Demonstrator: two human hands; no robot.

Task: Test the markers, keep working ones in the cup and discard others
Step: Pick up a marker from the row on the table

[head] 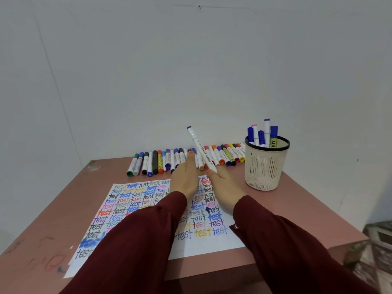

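Testing looks next: right hand (225, 187) grips a white marker (200, 148) angled toward eleven o'clock; left hand (184, 181) reaches the row (156, 161), grip unclear.

the light is soft, even and fairly bright, with no glare. the wall (191, 60) reads a flat pale grey-blue, a little dimmer toward the upper left. under my left hand (184, 181) and right hand (225, 188) the paper (135, 200) only goes slightly grey, with no hard-edged shadow. the middle is sharpest: the coloured writing is legible, and the print on the white marker (201, 150) i'm holding is partly readable. the wide lens splays the table (63, 198) edges and leans the wall seam on the left. my sleeves (137, 251) look soft at the bottom, and the floor (377, 262) in the lower right is smeared.
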